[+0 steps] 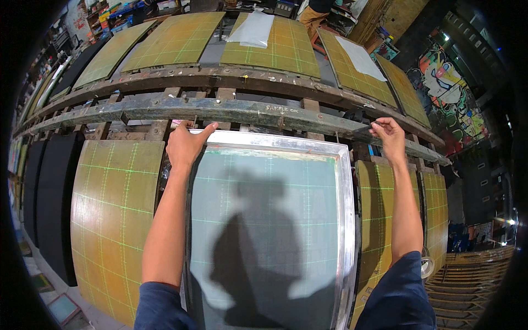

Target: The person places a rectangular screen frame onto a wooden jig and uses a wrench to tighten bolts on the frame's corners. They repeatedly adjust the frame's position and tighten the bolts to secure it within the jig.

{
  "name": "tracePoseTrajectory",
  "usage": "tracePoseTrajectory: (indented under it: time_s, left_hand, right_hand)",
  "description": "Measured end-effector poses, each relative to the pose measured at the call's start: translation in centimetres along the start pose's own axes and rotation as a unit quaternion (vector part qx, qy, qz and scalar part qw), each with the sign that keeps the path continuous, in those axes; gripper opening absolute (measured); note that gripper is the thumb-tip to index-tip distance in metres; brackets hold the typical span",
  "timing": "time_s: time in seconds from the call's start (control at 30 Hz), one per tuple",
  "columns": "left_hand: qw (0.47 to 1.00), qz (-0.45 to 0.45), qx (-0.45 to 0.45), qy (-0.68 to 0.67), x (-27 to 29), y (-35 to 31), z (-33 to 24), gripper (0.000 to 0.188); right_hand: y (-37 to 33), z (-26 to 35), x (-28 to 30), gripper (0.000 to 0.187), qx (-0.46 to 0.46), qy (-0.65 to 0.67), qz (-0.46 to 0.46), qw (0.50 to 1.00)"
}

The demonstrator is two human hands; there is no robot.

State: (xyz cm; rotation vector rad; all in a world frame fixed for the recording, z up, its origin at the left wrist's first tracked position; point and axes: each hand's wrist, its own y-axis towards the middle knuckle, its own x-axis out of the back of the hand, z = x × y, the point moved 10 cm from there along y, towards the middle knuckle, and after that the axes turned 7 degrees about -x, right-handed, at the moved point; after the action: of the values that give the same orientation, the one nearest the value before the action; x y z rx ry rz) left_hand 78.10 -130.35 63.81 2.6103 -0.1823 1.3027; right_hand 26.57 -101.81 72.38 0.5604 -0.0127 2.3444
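A silk-screen printing frame (345, 220) with silver metal sides and pale grey-blue mesh (305, 220) lies in front of me over a printing board. Green grid lines show through the mesh, and a dark shadow falls across it. My left hand (186, 144) grips the frame's far left corner, thumb along the top edge. Beyond the far right corner, my right hand (388, 137) is raised by the long metal rail (220, 110), thumb and fingers pinched together. Whatever small dark thing sits at those fingertips is too small to make out.
Yellow-green boards with green grid lines stand left (115, 220) and right of the frame, with another row beyond the wooden beam (264, 81). White sheets (253, 30) lie on two far boards. Black-covered boards (59, 203) are at far left. A tape roll (427, 268) is near my right elbow.
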Motion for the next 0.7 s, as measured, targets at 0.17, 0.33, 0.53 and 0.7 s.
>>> tracePoseTrajectory:
  time_s: [0.17,0.33,0.53,0.7]
  left_hand:
    - [1.000,-0.008,-0.005,0.005,0.1,0.0,0.1,0.090]
    - [1.000,-0.012,-0.009,0.009,0.0,-0.1,0.2,0.089]
    - [1.000,0.014,0.006,-0.003,0.0,-0.4,-0.6,0.094]
    - [1.000,0.002,0.015,0.007,0.5,-0.5,0.0,0.092]
  right_hand:
    - [0.5,-1.9,-1.4,0.019,-0.013,0.058,0.020,0.998]
    - [0.6,-3.9,-1.8,0.014,-0.031,0.068,0.015,0.997]
    - [0.8,-6.1,0.4,0.016,-0.055,0.015,0.006,0.998]
    - [1.3,4.2,-6.9,0.013,0.110,-0.154,0.027,0.982]
